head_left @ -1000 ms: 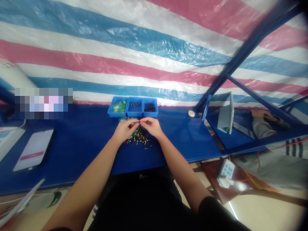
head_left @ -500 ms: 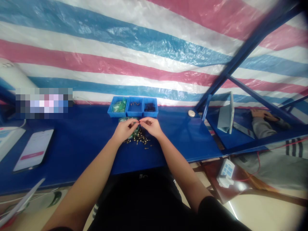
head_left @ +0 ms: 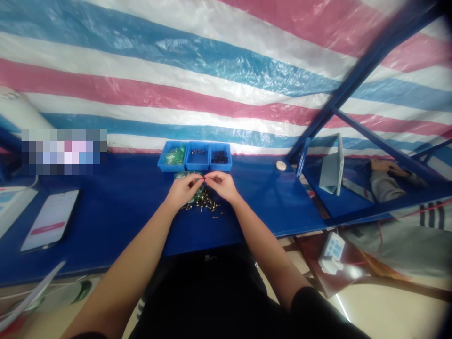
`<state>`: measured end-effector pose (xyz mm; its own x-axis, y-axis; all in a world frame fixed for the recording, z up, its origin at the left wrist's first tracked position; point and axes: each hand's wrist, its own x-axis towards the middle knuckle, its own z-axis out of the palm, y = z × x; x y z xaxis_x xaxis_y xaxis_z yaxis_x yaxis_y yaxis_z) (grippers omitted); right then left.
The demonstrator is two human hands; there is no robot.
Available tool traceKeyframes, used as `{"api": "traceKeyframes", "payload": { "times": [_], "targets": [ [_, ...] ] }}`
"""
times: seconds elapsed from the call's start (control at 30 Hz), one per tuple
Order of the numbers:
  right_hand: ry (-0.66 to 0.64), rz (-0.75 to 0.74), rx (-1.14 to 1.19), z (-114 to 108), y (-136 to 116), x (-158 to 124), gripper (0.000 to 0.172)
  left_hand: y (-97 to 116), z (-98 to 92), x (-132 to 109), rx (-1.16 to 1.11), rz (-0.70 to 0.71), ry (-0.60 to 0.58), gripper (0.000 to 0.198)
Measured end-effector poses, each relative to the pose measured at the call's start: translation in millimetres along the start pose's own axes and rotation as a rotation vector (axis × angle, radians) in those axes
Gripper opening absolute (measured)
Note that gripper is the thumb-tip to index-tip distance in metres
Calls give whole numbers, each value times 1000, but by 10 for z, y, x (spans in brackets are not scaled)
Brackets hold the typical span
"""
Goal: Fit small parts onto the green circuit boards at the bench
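Item: small brass parts (head_left: pixel 204 204), a loose scatter on the blue bench (head_left: pixel 116 207), directly under the hands.

Left hand (head_left: pixel 182 189): fingertips pinched together, meeting the right hand's over the scatter; whatever is nipped between them is too small to make out.

Right hand (head_left: pixel 221 185): fingertips likewise pinched, touching or nearly touching the left's.

Handling, by judgement: the parts look light, hard and stiff, smooth enough to slip or roll. Best taken singly by fingertip pinch across the body.

Nearby: three blue bins (head_left: pixel 195 157) in a row just beyond the hands, the left with green pieces, the middle with a few brass ones, the right with dark ones. A green packet (head_left: pixel 183 175) lies partly under the left hand.

Further off: phone (head_left: pixel 49 219) well to the left. Another person's sleeve (head_left: pixel 384 183) rests on the neighbouring bench to the right, beside a propped tablet (head_left: pixel 332 167). Striped tarpaulin (head_left: pixel 212 70) behind.
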<state>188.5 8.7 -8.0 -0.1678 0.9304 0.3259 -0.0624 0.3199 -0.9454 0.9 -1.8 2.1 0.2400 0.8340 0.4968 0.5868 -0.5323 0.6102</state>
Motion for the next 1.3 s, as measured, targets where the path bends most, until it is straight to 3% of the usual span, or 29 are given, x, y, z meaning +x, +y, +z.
{"api": "traceKeyframes", "payload": {
  "times": [1.3],
  "targets": [
    [19,41,-31,3,-31,0,32,60,-29,-3,-10,-16,-10,29]
  ]
}}
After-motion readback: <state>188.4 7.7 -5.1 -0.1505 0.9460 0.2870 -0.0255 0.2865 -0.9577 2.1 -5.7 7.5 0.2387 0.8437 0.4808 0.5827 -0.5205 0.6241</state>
